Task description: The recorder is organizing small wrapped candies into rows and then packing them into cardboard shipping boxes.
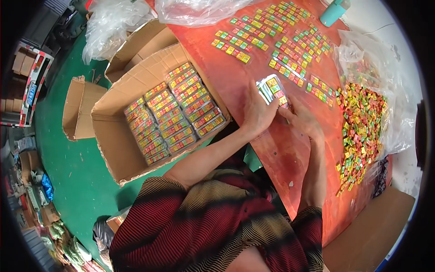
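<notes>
On the red table (213,59), my left hand (257,113) and my right hand (302,119) together hold a small clear packet of coloured square candies (273,89). Both hands grip its near end, fingers closed on it. Rows of coloured candies (272,36) lie lined up on the table beyond the packet. A loose heap of the same candies (360,131) sits on clear plastic to the right of my right hand.
An open cardboard box (113,136) left of the table holds several rows of filled packets (174,113). More cardboard (81,106) lies on the green floor. Clear plastic bags (113,22) sit at the back, and a teal bottle (334,11) stands at the far right.
</notes>
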A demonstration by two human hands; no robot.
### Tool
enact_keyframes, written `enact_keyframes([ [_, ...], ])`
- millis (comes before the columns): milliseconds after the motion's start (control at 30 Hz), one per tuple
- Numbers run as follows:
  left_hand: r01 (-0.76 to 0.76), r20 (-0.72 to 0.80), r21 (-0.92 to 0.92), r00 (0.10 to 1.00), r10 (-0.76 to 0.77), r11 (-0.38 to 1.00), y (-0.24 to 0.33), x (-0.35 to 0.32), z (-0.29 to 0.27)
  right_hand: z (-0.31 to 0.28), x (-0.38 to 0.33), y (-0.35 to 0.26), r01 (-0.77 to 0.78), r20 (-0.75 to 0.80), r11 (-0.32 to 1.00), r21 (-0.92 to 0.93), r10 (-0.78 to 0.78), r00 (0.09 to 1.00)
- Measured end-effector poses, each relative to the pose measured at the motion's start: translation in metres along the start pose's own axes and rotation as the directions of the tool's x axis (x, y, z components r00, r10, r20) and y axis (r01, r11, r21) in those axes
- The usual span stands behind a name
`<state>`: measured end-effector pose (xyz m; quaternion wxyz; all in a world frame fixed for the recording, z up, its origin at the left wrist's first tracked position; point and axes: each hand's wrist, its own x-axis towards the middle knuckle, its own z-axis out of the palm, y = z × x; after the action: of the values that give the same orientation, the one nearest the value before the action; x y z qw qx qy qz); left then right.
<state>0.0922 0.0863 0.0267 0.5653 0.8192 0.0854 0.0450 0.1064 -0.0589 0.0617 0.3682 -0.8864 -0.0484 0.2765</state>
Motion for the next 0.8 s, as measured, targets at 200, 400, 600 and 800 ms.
enact_keyframes([
  [200,0.304,0.182,-0.074,0.941,-0.287,0.95,0.002,0.017,0.017,0.015,-0.001,-0.013,0.064,0.008,0.983,0.17,-0.066,0.998],
  [400,0.381,0.255,-0.155,0.907,-0.336,0.911,-0.006,0.026,0.009,0.046,0.007,-0.008,0.025,-0.17,0.972,0.235,0.016,0.985],
  [600,0.519,0.521,-0.324,0.796,-0.309,0.791,0.004,0.017,-0.02,0.061,-0.014,-0.025,0.151,-0.292,0.957,0.248,-0.075,0.953],
  [800,0.524,0.514,-0.441,0.813,-0.273,0.729,-0.005,0.008,-0.047,0.078,-0.019,-0.049,0.197,-0.313,0.979,0.05,-0.172,0.934],
])
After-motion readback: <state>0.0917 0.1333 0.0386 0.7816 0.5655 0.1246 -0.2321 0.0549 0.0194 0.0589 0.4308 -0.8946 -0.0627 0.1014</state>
